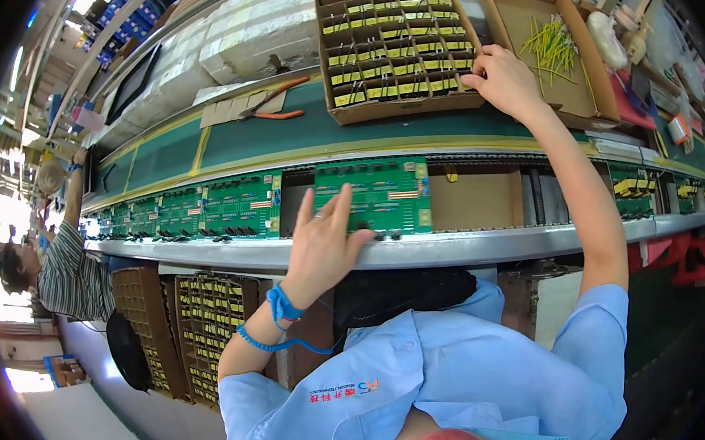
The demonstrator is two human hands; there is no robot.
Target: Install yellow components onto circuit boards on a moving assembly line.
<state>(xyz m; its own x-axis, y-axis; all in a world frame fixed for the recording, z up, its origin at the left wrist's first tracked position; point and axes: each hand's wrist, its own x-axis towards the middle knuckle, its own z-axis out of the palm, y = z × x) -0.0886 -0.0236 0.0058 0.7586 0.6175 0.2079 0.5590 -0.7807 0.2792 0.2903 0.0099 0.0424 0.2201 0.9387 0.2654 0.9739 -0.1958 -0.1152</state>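
Note:
My left hand, a blue wrist strap with a coiled cord at its wrist, rests with fingers spread on the left part of a green circuit board. That board sits on the rail track in front of me. At the right edge of a divided cardboard box, my right hand has its fingers curled together. Whatever they may hold is hidden. Rows of yellow block-shaped components with dark leads fill the box's cells.
More circuit boards line the metal rail to the left; others with yellow parts stand right. Orange-handled pliers lie on the green belt. A carton holds yellow-green wires. A co-worker is at far left.

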